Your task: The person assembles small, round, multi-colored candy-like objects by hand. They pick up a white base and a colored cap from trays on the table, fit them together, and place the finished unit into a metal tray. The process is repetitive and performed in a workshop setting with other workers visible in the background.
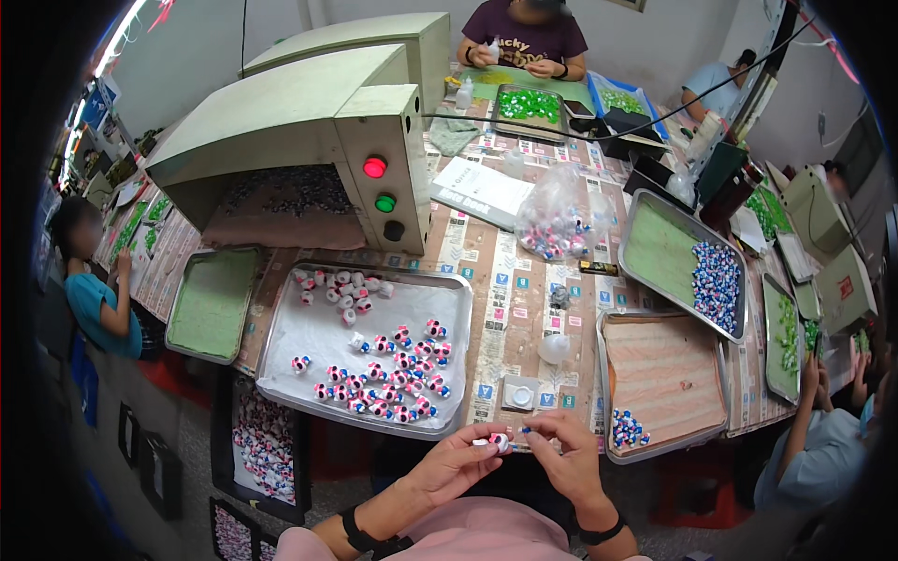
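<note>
A table (pixel 493 323) with a patterned covering spans the frame's middle; on it a beige machine (pixel 290 117) stands upper left, a white-lined tray (pixel 304 335) lies lower left, a peach-lined tray (pixel 659 369) lower right, a filled plastic bag (pixel 558 213) and a white booklet (pixel 482 192) upper centre

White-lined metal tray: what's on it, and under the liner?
On the tray: mostly white pieces toward the far side, patterned pieces nearer. The liner covers the floor; anything beneath can't be seen.
</note>
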Demonstrator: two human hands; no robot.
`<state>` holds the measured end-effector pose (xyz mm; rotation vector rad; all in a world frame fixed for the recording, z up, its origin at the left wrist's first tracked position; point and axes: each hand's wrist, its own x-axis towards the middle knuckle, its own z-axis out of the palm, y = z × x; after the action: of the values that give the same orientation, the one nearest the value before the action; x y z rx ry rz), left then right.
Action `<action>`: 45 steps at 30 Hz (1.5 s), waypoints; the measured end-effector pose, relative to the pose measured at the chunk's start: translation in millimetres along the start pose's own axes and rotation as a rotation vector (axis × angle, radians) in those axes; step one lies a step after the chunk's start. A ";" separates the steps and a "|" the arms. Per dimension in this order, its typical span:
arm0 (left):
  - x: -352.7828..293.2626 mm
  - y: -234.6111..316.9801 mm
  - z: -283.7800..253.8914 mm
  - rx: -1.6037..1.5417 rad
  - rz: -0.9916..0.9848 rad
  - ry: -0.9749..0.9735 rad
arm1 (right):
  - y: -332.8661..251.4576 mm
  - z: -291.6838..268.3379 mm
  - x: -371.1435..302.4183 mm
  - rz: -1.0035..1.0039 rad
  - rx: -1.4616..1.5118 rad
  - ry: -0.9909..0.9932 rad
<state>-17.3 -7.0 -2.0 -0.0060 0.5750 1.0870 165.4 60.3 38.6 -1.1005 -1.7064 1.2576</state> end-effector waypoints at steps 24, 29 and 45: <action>-2.5 -12.9 -1.3 0.134 0.087 -0.018 | 9.2 1.4 -26.3 0.144 0.263 -0.105; -3.0 -15.0 -4.9 0.164 0.070 -0.030 | 5.3 -0.2 -27.5 0.157 0.262 -0.108; -11.3 -7.4 12.5 0.305 0.110 -0.029 | -11.3 -3.2 -26.4 -0.149 0.031 -0.004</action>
<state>-9.5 -16.5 11.7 0.3098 0.7169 1.0943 175.5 35.1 48.6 -0.9354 -1.7326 1.1887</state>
